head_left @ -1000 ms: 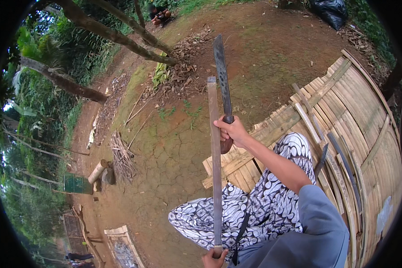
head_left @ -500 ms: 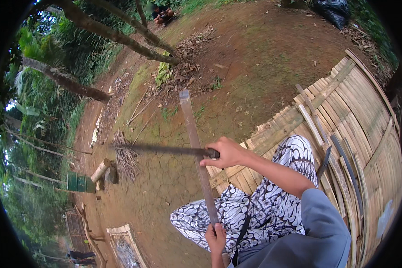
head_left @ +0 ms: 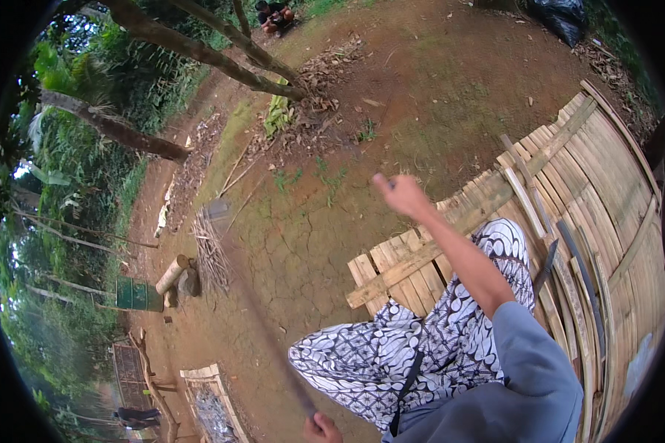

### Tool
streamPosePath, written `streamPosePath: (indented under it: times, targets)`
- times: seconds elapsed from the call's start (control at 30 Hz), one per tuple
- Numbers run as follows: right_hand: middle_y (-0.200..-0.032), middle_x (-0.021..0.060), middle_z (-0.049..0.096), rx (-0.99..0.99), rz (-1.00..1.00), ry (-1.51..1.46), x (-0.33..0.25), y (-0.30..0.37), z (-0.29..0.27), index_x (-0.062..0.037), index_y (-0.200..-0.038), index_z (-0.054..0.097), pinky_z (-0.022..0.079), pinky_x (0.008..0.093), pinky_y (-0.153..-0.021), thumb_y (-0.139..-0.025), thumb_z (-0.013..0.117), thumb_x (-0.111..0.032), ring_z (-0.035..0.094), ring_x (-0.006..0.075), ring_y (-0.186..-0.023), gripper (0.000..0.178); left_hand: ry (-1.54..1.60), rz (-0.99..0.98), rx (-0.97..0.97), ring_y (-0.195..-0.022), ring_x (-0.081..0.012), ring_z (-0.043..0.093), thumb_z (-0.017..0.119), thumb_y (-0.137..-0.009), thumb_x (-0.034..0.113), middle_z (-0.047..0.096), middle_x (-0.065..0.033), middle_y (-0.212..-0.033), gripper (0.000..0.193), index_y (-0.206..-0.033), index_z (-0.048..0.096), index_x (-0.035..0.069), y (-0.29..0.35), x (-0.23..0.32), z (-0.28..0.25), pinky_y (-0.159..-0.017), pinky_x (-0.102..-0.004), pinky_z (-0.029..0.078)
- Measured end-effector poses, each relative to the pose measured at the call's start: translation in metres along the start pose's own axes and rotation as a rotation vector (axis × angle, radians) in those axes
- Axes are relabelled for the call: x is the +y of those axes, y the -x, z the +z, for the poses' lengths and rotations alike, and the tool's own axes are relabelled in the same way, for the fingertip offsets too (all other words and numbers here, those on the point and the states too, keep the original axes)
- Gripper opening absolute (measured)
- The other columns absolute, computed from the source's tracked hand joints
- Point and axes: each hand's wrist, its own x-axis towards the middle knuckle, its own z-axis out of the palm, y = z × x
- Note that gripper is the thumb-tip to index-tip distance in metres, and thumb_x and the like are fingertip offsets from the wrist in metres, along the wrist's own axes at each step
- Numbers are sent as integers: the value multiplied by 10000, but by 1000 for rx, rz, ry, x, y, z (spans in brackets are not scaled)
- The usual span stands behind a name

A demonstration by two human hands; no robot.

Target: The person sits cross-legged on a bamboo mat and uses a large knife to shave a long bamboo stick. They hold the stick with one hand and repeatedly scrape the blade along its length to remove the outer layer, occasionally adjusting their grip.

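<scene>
Since the earlier frame, the wooden slat [head_left: 261, 314] has been swung toward the left, the left hand [head_left: 323, 428] has been brought lower and leftward, and the right hand [head_left: 404, 196] has been raised clear of the slat. The slat's near end is gripped in the left hand, just left of the patterned cloth [head_left: 362, 354] over the legs. Its long axis is slanted up and leftward from that grip, and its blurred far end is seen in front of the stick bundle [head_left: 211, 255]. The left hand is thus the nearer one; the right is held well apart, to the slat's right and farther forward. The right fist is closed, apparently round the machete handle [head_left: 391, 184], of which only a dark sliver is shown; the blade cannot be made out. Behind the right forearm, the bamboo platform [head_left: 598, 170] is spread.
</scene>
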Motion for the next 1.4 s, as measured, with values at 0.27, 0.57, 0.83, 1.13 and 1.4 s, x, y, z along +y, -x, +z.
streamPosePath:
  times: [0.27,0.57,0.83,1.13,1.4]
  targets:
    - [-487,6,431,51,245,-963,-18,27,-4,-82,-636,444,323,272,-354,-927,446,-631,392,115,-353,622,-204,68,-221,-454,-75,469,571,-950,233,512,-14,-519,350,-706,591,-18,-47,38,17,-420,-254,336]
    - [-474,21,465,-98,-380,-270,-29,71,7,-60,-637,570,413,367,-433,-916,492,-590,488,174,-408,604,-141,39,-453,-492,-57,499,586,-943,245,553,-29,-527,294,-813,666,-7,-30,49,63,-452,-261,365]
    - [-505,79,555,-409,-862,330,-43,131,44,-86,-705,642,434,398,-425,-854,485,-672,572,255,-463,625,-246,230,-333,-495,-70,465,549,-970,251,505,-6,-538,333,-791,603,-25,-32,67,72,-441,-267,336]
    - [-534,119,581,-664,-1075,334,-48,196,71,-93,-752,649,441,428,-440,-823,476,-715,618,327,-523,649,-369,341,-256,-515,-127,511,595,-937,198,570,-99,-588,284,-892,639,-79,-44,97,81,-476,-319,403]
    - [-503,125,573,-489,-816,362,-38,149,65,-67,-664,653,455,394,-430,-847,479,-691,596,283,-457,673,-344,194,-253,-481,-112,418,625,-914,172,481,-69,-524,258,-785,598,-50,-44,83,60,-437,-330,314]
